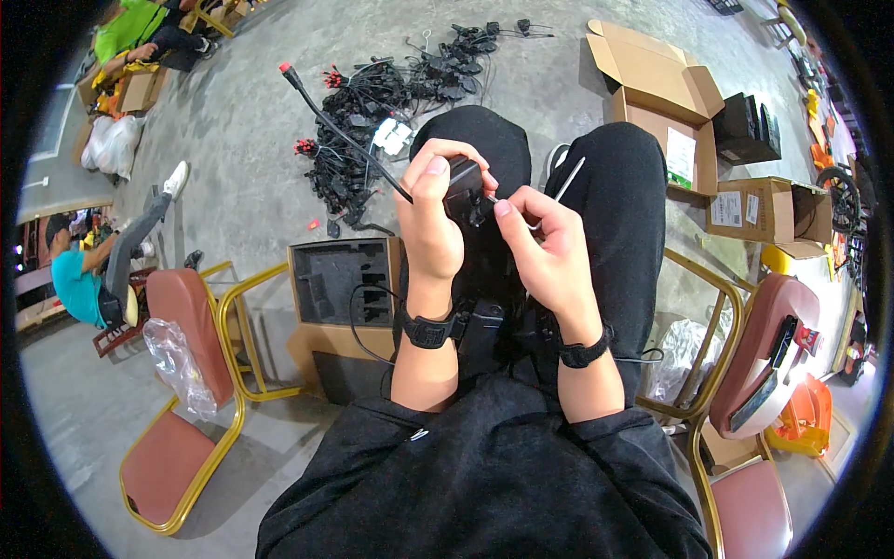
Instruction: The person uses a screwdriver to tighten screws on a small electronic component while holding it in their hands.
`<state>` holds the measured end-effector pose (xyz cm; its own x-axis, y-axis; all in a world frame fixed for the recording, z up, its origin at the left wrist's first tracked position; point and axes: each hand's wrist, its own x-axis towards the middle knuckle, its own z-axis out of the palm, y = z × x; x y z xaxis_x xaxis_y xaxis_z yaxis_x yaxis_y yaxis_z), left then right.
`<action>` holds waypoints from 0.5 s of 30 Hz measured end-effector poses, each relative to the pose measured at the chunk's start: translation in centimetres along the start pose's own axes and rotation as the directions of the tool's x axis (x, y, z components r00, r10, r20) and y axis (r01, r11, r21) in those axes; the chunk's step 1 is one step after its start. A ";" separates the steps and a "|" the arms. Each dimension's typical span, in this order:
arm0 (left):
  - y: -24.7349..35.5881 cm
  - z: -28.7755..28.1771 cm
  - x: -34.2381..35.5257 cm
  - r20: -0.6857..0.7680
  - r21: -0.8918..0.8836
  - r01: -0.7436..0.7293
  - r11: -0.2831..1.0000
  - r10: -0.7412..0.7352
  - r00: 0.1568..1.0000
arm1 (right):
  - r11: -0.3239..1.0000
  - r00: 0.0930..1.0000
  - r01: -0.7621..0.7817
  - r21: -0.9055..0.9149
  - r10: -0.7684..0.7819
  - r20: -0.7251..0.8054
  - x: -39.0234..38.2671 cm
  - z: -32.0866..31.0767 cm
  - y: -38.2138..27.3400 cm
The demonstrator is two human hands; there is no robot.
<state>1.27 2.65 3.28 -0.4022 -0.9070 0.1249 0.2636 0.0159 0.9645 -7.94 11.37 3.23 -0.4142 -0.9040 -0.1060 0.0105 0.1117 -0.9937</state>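
Note:
My left hand [430,224] is closed around a small black box-shaped device [463,186], held above my lap. A black cable [340,137] with a red tip rises from that hand toward the upper left. My right hand [554,252] pinches a thin metal rod-like tool [571,179] whose long end sticks up past the fingers. Its other end seems to meet the device near a small dark part, though the fingertips hide the contact. Both wrists wear black bands.
On the floor ahead lies a pile of black cabled parts [358,140], some red-tipped. An open carton [670,112] lies to the right, with another box [754,210] nearby. Beside my left leg sits a foam-lined box [345,279]. Chairs [186,326] flank me; two people are at the left.

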 end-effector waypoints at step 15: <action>-0.2 -0.2 0.1 0.000 -0.057 0.023 0.998 -0.023 1.000 | 0.689 0.843 0.456 -0.563 -0.537 0.025 0.8 0.9 0.9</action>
<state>1.31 2.47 3.01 -0.4079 -0.9072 0.1027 0.3037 -0.0287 0.9523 -7.42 10.41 2.22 -0.3320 -0.8324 0.4437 -0.6943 -0.1028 -0.7123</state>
